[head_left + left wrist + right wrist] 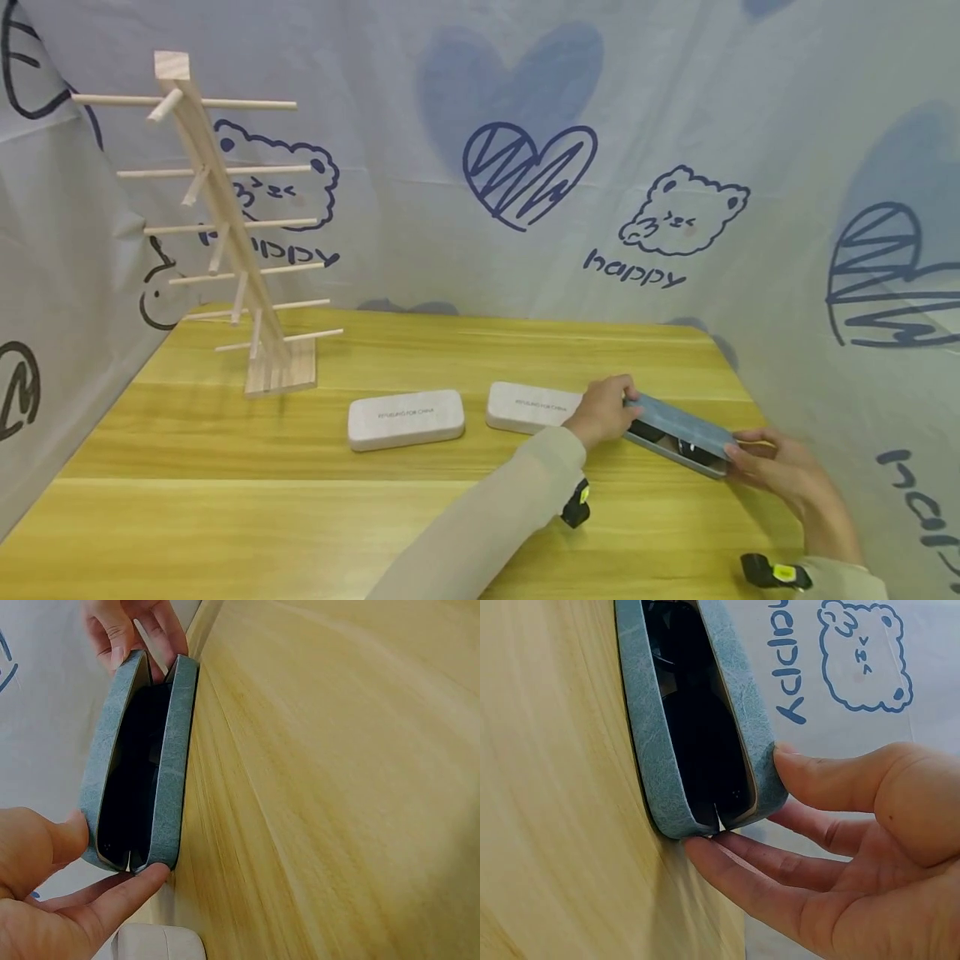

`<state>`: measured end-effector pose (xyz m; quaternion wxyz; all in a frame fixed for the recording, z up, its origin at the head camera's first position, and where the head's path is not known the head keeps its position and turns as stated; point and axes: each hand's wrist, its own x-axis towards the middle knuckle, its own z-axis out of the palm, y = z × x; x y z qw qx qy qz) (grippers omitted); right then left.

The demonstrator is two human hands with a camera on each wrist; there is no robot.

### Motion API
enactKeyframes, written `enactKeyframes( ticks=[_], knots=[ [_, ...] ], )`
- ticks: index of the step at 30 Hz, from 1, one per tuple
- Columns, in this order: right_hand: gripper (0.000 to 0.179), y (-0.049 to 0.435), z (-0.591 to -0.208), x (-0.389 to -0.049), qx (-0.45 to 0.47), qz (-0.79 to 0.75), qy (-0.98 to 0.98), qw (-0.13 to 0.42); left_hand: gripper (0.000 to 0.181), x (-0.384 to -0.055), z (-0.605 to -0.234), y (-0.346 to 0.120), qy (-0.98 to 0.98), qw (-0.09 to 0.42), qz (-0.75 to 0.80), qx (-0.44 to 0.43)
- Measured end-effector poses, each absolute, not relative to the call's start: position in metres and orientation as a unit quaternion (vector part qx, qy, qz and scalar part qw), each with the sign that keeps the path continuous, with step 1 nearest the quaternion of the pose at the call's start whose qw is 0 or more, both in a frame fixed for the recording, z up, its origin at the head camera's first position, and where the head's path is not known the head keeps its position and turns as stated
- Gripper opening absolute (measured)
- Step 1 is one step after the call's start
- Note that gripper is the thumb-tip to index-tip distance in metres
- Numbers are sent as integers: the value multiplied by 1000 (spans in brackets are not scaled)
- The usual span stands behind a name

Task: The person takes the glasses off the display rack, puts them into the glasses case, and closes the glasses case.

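Note:
A blue-grey glasses case [682,425] sits partly open at the right of the table, its lid tilted up along the near side. Dark sunglasses [693,451] show through the gap. At the case's left end, my left hand [602,412] holds it, thumb on the lid and a finger along the lower shell, as the left wrist view shows. My right hand [783,471] grips the opposite end. In the right wrist view its thumb [817,780] presses the lid's corner while fingertips touch the base. The lenses [697,742] look dark inside.
Two white glasses cases stand shut to the left, one [407,420] mid-table and one [525,407] partly behind my left hand. A wooden rack [232,225] with several pegs rises at the back left. Printed cloth [420,208] hangs around the wooden table [300,517].

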<state>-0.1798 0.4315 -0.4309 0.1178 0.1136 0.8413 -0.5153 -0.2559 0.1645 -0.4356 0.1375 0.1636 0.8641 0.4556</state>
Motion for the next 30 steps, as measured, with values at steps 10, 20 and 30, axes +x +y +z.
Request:
enactKeyframes(
  ticks=[10,20,30],
  knots=[
    [52,429,-432,-179,99,-507,849,114,20,-256,-435,165,866,138,456,156],
    [50,420,-427,-183,117,-472,866,118,23,-256,-435,163,855,129,477,159],
    [45,418,-429,-179,108,-426,893,95,36,-253,-442,164,873,94,449,163]
  ],
)
